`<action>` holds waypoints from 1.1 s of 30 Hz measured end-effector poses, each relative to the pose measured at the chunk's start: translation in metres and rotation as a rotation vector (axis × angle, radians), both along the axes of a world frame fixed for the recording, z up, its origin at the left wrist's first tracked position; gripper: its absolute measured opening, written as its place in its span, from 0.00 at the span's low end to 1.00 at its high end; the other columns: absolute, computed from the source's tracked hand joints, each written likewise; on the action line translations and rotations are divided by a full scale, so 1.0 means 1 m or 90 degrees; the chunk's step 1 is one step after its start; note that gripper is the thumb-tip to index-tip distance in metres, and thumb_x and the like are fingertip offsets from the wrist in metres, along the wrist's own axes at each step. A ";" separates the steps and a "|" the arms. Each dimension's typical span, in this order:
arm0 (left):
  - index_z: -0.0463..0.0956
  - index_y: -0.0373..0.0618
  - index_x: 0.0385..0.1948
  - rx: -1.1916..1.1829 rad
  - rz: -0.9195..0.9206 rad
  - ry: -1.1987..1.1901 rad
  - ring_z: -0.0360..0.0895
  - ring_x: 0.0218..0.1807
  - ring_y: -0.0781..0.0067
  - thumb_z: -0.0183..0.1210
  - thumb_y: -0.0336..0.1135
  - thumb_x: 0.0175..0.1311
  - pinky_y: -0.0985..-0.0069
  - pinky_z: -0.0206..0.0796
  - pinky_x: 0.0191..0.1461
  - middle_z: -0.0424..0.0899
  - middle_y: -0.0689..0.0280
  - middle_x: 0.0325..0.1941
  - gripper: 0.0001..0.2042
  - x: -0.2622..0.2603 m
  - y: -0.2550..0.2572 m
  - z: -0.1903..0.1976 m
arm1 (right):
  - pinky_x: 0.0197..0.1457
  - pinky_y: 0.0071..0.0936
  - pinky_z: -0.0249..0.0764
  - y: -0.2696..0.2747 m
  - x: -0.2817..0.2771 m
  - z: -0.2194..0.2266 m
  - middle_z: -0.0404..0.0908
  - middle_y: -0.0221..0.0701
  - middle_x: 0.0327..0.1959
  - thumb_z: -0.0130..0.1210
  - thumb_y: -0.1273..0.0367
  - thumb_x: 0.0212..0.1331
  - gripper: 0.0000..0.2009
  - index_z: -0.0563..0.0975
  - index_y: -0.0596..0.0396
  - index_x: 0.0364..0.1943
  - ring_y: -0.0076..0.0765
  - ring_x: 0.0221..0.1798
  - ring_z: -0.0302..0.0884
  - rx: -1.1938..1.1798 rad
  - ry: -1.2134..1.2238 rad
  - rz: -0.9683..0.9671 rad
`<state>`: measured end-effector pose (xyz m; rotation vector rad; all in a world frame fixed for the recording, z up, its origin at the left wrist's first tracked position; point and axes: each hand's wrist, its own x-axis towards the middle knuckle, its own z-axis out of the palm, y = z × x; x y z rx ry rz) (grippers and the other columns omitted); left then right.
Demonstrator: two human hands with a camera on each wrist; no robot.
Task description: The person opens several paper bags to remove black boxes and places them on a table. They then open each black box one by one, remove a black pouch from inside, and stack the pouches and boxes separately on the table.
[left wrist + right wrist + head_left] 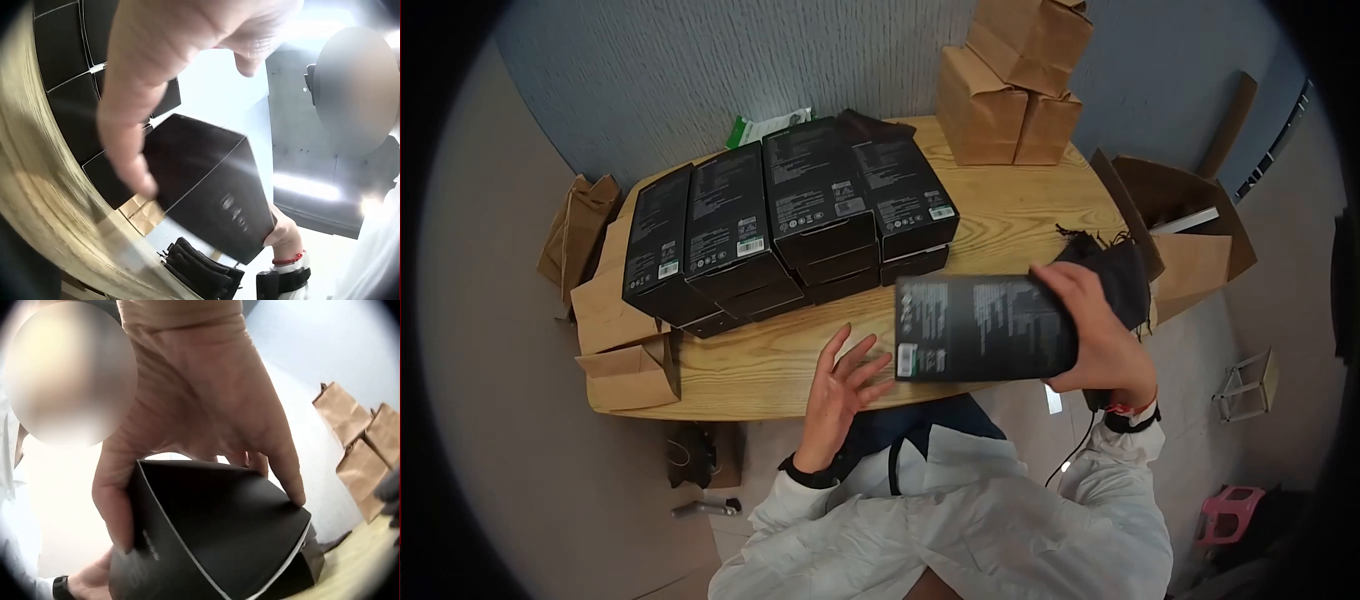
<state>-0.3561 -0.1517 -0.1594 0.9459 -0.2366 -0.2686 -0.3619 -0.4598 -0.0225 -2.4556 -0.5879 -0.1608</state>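
Observation:
My right hand (1105,335) grips a black box (985,330) by its right end, thumb on one side and fingers across the other. White print and a pale label mark the box's upward face. It is held over the front of the table. Close to the box's left end is my left hand (832,400), its fingers spread and holding nothing. In the left wrist view, the fingers (128,150) overlap the edge of the box (219,187). Similar black boxes (730,215) stand stacked in a row at the back left of the table (1010,215).
Brown paper bags (990,105) are piled at the back right. Dark fringed fabric bags (1125,285) lie at the right edge beside an open cardboard carton (1190,205). Flattened brown paper bags (635,370) lie at the left edge. A green-and-white packet (770,128) sits behind the stacked boxes.

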 end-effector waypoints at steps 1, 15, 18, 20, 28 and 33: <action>0.40 0.48 0.71 0.021 -0.025 -0.010 0.70 0.59 0.61 0.51 0.57 0.65 0.65 0.67 0.59 0.63 0.53 0.65 0.40 0.002 0.004 -0.005 | 0.67 0.36 0.59 0.008 0.005 -0.015 0.61 0.43 0.59 0.65 0.74 0.21 0.50 0.61 0.53 0.65 0.53 0.63 0.59 0.015 0.041 0.054; 0.68 0.41 0.47 0.317 0.190 0.053 0.69 0.39 0.85 0.60 0.20 0.59 0.86 0.63 0.43 0.73 0.70 0.39 0.16 0.000 0.017 -0.013 | 0.59 0.21 0.70 0.008 0.041 -0.139 0.72 0.31 0.56 0.59 0.77 0.57 0.25 0.69 0.57 0.61 0.23 0.56 0.71 0.638 0.443 -0.050; 0.69 0.42 0.43 0.342 0.201 0.066 0.68 0.35 0.86 0.60 0.23 0.61 0.88 0.61 0.40 0.73 0.73 0.34 0.12 -0.002 0.015 -0.015 | 0.57 0.20 0.72 0.018 0.034 -0.139 0.76 0.30 0.50 0.58 0.77 0.58 0.22 0.72 0.58 0.58 0.22 0.52 0.73 0.648 0.391 -0.053; 0.69 0.42 0.41 0.353 0.213 0.054 0.68 0.33 0.87 0.60 0.25 0.62 0.88 0.60 0.39 0.72 0.74 0.32 0.10 -0.004 0.014 -0.017 | 0.56 0.20 0.72 0.019 0.031 -0.143 0.75 0.31 0.51 0.58 0.77 0.57 0.22 0.73 0.58 0.58 0.22 0.52 0.72 0.656 0.355 -0.054; 0.70 0.41 0.43 0.451 0.300 0.046 0.68 0.35 0.86 0.58 0.27 0.64 0.87 0.60 0.39 0.74 0.72 0.35 0.09 -0.004 0.022 -0.007 | 0.58 0.20 0.71 0.018 0.022 -0.133 0.58 0.32 0.65 0.73 0.78 0.34 0.53 0.53 0.53 0.70 0.28 0.58 0.66 0.599 0.405 0.108; 0.69 0.39 0.43 0.545 0.283 0.034 0.69 0.35 0.85 0.59 0.29 0.64 0.86 0.62 0.40 0.75 0.70 0.37 0.10 0.000 0.030 0.001 | 0.60 0.29 0.69 0.025 0.030 -0.146 0.56 0.40 0.65 0.75 0.68 0.34 0.56 0.49 0.51 0.71 0.37 0.60 0.64 0.392 0.279 0.133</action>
